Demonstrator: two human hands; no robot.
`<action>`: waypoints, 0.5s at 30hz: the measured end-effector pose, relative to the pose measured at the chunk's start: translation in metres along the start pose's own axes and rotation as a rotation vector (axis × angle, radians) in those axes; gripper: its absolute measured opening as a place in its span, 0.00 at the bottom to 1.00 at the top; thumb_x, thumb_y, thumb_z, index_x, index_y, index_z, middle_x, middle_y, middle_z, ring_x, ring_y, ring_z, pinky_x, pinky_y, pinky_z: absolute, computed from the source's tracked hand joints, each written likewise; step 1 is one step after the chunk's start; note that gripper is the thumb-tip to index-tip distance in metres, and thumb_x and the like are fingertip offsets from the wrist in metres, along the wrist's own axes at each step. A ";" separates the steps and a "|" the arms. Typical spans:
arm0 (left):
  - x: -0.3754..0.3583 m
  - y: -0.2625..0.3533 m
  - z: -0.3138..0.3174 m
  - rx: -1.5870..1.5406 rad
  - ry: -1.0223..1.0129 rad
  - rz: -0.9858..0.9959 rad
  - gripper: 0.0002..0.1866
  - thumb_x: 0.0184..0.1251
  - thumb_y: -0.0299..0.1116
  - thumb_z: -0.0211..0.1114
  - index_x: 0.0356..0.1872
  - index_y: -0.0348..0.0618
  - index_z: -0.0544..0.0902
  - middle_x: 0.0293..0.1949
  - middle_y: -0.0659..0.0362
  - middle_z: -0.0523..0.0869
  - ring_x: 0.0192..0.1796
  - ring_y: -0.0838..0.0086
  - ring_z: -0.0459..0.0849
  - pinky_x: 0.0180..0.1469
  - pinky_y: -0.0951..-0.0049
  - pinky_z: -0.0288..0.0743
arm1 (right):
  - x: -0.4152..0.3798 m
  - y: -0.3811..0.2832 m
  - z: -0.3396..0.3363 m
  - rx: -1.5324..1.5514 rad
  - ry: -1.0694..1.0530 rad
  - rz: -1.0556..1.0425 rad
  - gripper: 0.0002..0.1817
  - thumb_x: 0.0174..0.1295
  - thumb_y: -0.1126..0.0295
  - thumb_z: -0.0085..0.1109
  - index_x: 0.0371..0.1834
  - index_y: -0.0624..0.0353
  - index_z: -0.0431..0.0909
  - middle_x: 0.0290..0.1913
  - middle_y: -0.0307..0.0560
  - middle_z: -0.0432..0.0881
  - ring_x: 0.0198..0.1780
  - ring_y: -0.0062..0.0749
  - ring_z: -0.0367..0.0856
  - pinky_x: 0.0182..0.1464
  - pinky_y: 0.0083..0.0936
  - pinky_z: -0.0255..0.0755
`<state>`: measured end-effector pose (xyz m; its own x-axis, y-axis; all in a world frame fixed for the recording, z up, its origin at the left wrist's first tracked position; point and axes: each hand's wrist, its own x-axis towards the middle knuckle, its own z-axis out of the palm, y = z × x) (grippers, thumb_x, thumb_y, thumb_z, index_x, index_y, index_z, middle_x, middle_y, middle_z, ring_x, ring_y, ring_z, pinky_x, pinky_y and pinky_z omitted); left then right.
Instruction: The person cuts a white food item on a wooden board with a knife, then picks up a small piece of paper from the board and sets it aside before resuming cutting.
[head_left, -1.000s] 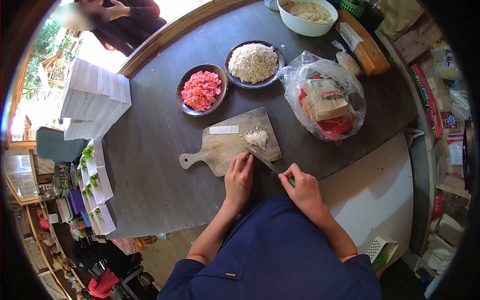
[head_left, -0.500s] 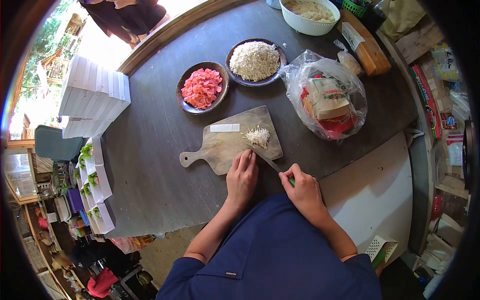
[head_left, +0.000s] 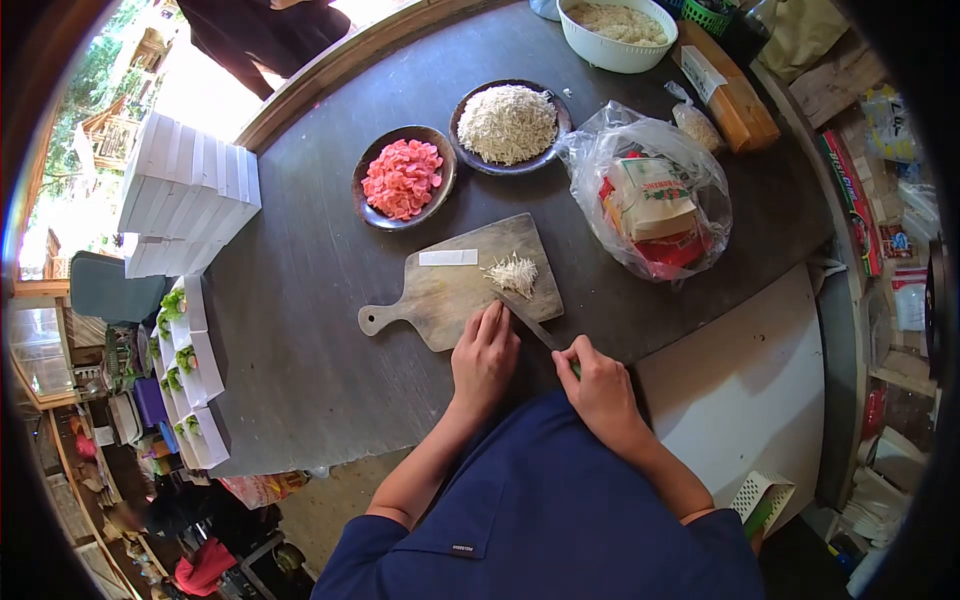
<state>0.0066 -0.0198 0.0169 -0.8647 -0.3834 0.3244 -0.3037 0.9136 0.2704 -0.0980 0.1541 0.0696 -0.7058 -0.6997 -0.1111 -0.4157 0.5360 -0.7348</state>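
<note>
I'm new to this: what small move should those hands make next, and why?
Perhaps ease the left hand back slightly before slicing: its fingertips look very close to the knife blade over the wooden cutting board, and the right hand grips the green handle.

On my feed, glaring daylight at upper left, sheen on the table (head_left: 305,220), dim lower left, bowed edges, black corners

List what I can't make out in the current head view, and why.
All in the head view:
Handle of the knife: mostly covered by the right hand.
Anything under the left hand: hidden by it.
Deeper contents of the plastic bag: hidden by the packet on top.
Person at the top: head cut off by the edge.
</note>
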 end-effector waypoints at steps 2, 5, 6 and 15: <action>0.000 0.000 0.001 0.003 -0.002 -0.004 0.22 0.63 0.28 0.72 0.59 0.32 0.88 0.61 0.54 0.87 0.62 0.62 0.86 0.65 0.65 0.84 | 0.003 0.002 -0.002 0.036 -0.022 0.002 0.12 0.78 0.64 0.67 0.42 0.58 0.75 0.34 0.59 0.90 0.38 0.64 0.91 0.38 0.54 0.83; -0.001 0.000 0.001 0.002 -0.007 -0.011 0.23 0.63 0.28 0.73 0.60 0.33 0.88 0.62 0.54 0.86 0.62 0.63 0.86 0.65 0.65 0.84 | 0.008 0.002 -0.004 0.042 -0.060 0.021 0.13 0.78 0.63 0.68 0.41 0.59 0.76 0.32 0.59 0.90 0.37 0.64 0.90 0.38 0.55 0.83; -0.002 0.000 0.000 0.000 -0.016 -0.016 0.24 0.63 0.28 0.73 0.61 0.33 0.87 0.63 0.55 0.86 0.63 0.62 0.86 0.66 0.65 0.84 | 0.007 0.002 -0.003 0.042 -0.064 0.022 0.13 0.78 0.63 0.68 0.41 0.59 0.76 0.32 0.59 0.90 0.37 0.64 0.90 0.38 0.55 0.83; -0.006 -0.002 0.005 -0.050 0.015 -0.025 0.25 0.61 0.26 0.74 0.61 0.33 0.88 0.64 0.54 0.86 0.63 0.59 0.86 0.65 0.62 0.84 | 0.017 -0.003 -0.004 0.110 -0.128 0.096 0.14 0.78 0.61 0.67 0.40 0.59 0.77 0.31 0.61 0.89 0.37 0.66 0.90 0.40 0.57 0.82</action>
<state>0.0106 -0.0181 0.0098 -0.8510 -0.4080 0.3307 -0.3040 0.8961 0.3235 -0.1110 0.1426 0.0727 -0.6578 -0.7059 -0.2627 -0.2798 0.5528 -0.7849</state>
